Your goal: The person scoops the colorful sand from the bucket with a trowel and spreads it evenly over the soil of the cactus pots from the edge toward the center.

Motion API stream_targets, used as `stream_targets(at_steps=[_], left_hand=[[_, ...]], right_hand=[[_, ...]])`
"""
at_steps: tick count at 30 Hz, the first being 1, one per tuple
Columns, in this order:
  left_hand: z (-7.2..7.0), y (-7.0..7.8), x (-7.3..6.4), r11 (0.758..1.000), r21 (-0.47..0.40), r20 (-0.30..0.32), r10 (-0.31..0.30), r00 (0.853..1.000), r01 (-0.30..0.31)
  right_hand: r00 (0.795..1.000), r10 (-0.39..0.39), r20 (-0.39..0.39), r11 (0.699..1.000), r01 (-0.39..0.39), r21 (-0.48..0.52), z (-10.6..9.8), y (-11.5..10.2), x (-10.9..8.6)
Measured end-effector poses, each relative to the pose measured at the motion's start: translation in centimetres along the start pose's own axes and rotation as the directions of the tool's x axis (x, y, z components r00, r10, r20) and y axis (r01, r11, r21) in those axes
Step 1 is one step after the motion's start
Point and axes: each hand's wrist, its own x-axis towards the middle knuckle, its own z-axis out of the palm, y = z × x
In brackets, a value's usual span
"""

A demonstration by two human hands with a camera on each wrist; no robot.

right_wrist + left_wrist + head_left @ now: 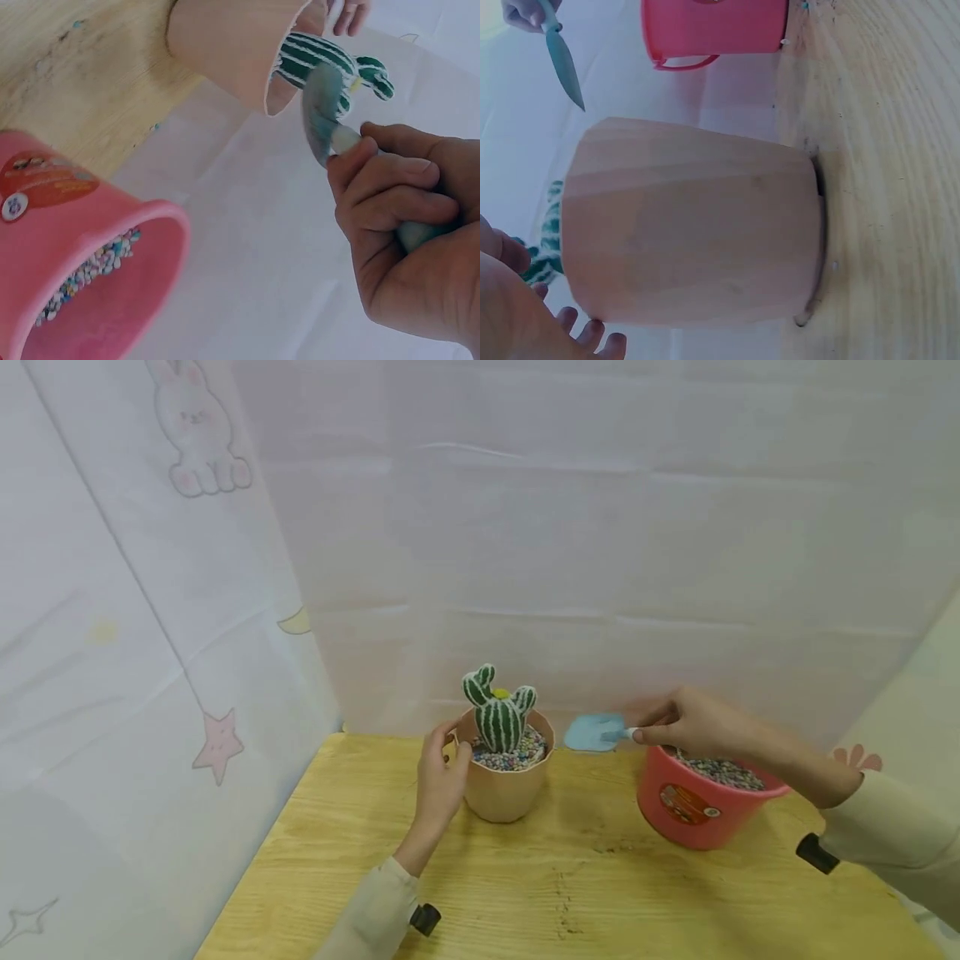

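A light-blue toy shovel [595,732] is gripped by its handle in my right hand [693,724], fingers curled round it. Its blade points left, between the two containers in the head view. At the left rim of a peach flowerpot [504,793] is my left hand [442,772], its loosely bent fingers right at the pot's side and its thumb near the rim. In the pot stands a green and white knitted cactus [500,724] with a yellow tuft, surrounded by multicoloured pebbles [517,756]. Below my right hand stands a pink bucket [686,814], which also holds pebbles [97,270].
Pot and bucket stand on a yellowish wooden table [525,877], near its back edge. Small dark specks [564,906] and bits lie on the tabletop. Behind the table hangs a pale sheet [525,527], and another with printed figures hangs on the left.
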Motion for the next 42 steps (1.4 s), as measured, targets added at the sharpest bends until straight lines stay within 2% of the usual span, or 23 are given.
stream_targets(at_steps=[4, 7, 10, 14, 15, 16, 18, 22, 26, 29, 32, 36, 40, 42], left_hand=[[-0.2, 0.9, 0.0, 0.992, 0.041, 0.009, 0.118, 0.993, -0.118], [-0.3, 1.7, -0.3, 0.972, 0.068, 0.048, 0.224, 0.973, -0.227], [0.2, 2.5, -0.7, 0.924, 0.132, 0.106, 0.346, 0.932, -0.358], [1.3, 3.5, -1.3, 0.824, 0.238, 0.164, 0.488, 0.857, -0.514], [1.7, 3.7, -1.5, 0.806, 0.243, 0.174, 0.511, 0.842, -0.540], [2.0, 3.9, -1.6, 0.791, 0.242, 0.180, 0.533, 0.827, -0.562], [2.7, 4.1, -2.1, 0.777, 0.220, 0.195, 0.557, 0.807, -0.590], [4.1, 4.3, -2.8, 0.782, 0.145, 0.237, 0.568, 0.788, -0.607], [5.7, 4.3, -3.1, 0.795, 0.099, 0.298, 0.550, 0.780, -0.599], [6.9, 4.4, -3.1, 0.810, 0.104, 0.346, 0.515, 0.784, -0.578], [8.1, 4.6, -2.8, 0.833, 0.108, 0.393, 0.466, 0.793, -0.543], [9.8, 5.2, -2.3, 0.856, 0.102, 0.437, 0.420, 0.796, -0.508], [11.8, 5.6, -1.7, 0.865, 0.075, 0.464, 0.410, 0.785, -0.496], [12.9, 5.6, -1.5, 0.891, 0.061, 0.493, 0.364, 0.790, -0.449]], right_hand=[[0.989, -0.075, -0.132, 0.996, 0.068, -0.050, 0.6, 0.1, -1.2], [0.975, -0.122, -0.188, 0.991, 0.108, -0.079, 1.0, 0.0, -1.9], [0.963, -0.146, -0.227, 0.985, 0.120, -0.123, 1.1, 0.2, -2.3], [0.955, -0.135, -0.264, 0.986, 0.101, -0.136, 1.2, 1.0, -2.9], [0.953, -0.131, -0.272, 0.986, 0.096, -0.138, 1.3, 1.3, -3.0], [0.952, -0.127, -0.277, 0.986, 0.090, -0.141, 1.4, 1.6, -3.2], [0.951, -0.112, -0.288, 0.987, 0.074, -0.141, 1.6, 2.2, -3.5], [0.943, -0.099, -0.317, 0.986, 0.051, -0.158, 2.0, 3.4, -4.0], [0.939, -0.070, -0.336, 0.987, 0.016, -0.161, 2.1, 4.3, -4.6], [0.936, -0.058, -0.347, 0.983, -0.007, -0.184, 1.9, 5.0, -5.0], [0.927, -0.086, -0.365, 0.971, -0.005, -0.239, 1.6, 5.6, -5.3], [0.920, -0.119, -0.372, 0.929, -0.029, -0.369, 1.5, 6.5, -5.5], [0.919, -0.165, -0.359, 0.864, -0.041, -0.502, 1.2, 7.5, -5.8], [0.915, -0.189, -0.355, 0.844, -0.034, -0.535, 1.0, 8.0, -6.0]])
